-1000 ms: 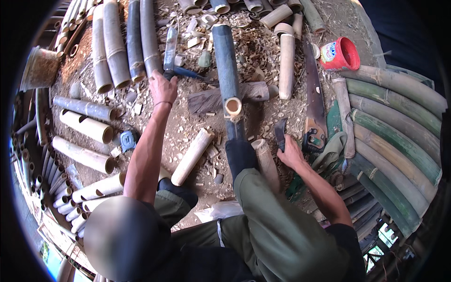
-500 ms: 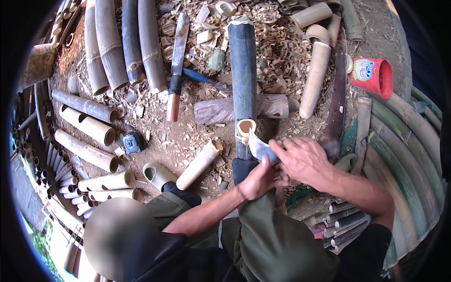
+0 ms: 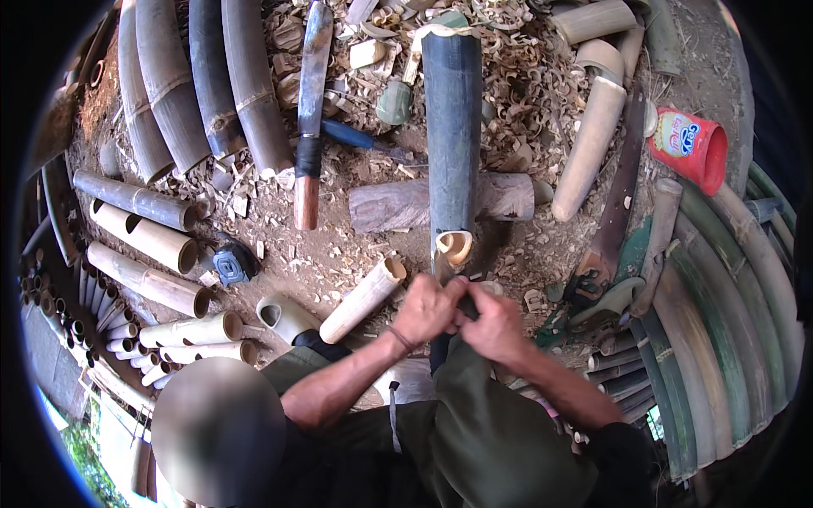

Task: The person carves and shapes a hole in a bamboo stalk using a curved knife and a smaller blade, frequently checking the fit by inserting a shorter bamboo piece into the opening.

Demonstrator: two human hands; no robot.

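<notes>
A long dark bamboo tube (image 3: 453,135) runs away from me, lying across a short wooden log (image 3: 385,206). Its cut near end shows a pale rim and an opening. Just below that rim, my left hand (image 3: 426,310) and my right hand (image 3: 494,320) meet, both closed with fingers curled. A narrow brownish strip (image 3: 443,267) reaches from the fingers up to the tube's opening; its kind is unclear, and the fingers hide the rest. A shorter pale bamboo piece (image 3: 364,299) lies to the left of my left hand.
Left of the tube lie a wooden-handled big knife (image 3: 311,110), a blue-handled tool (image 3: 345,134) and a tape measure (image 3: 235,261). Bamboo pieces (image 3: 144,235) lie at left, green poles (image 3: 720,313) at right. A red container (image 3: 690,150) lies far right. Wood shavings (image 3: 517,85) cover the ground.
My hands have drawn closer together, the right one coming down and left. The pale blue-grey curved piece by the tube's opening no longer shows. The whole view has shifted slightly.
</notes>
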